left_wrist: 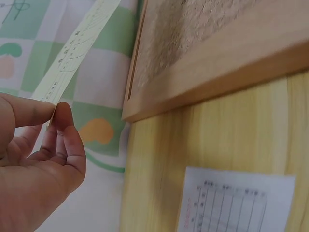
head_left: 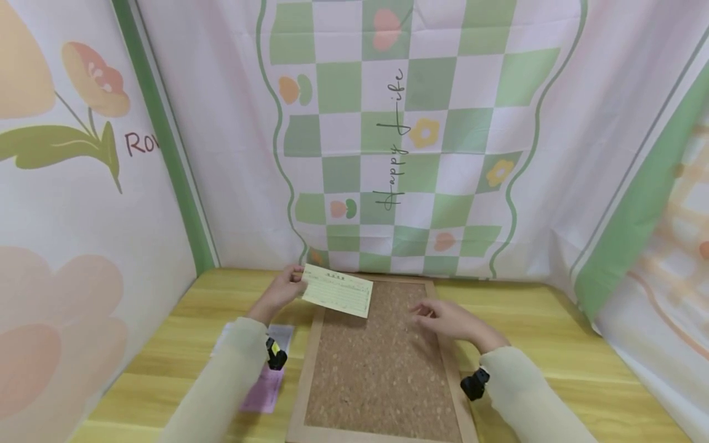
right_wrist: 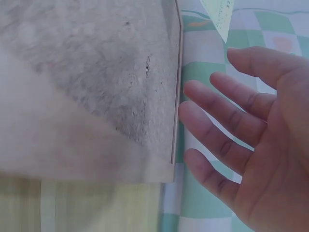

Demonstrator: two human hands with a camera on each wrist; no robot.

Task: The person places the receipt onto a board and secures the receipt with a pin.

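Note:
A pale yellow paper slip (head_left: 338, 291) with printed lines is held above the upper left of a wood-framed cork board (head_left: 382, 363). My left hand (head_left: 281, 290) pinches the slip by its left edge. In the left wrist view, the thumb and index finger of the left hand (left_wrist: 43, 154) meet on the end of the slip (left_wrist: 72, 55). Over the board's right side hovers my right hand (head_left: 445, 319), holding nothing. Its fingers (right_wrist: 217, 137) are relaxed and spread apart in the right wrist view, where a corner of the slip (right_wrist: 219, 17) also shows.
Left of the board, a white printed paper (left_wrist: 236, 200) and a purple paper (head_left: 263, 391) lie on the wooden table (head_left: 183, 344), partly hidden by the left sleeve. A checkered curtain (head_left: 388, 135) hangs behind the table, with more printed fabric at both sides.

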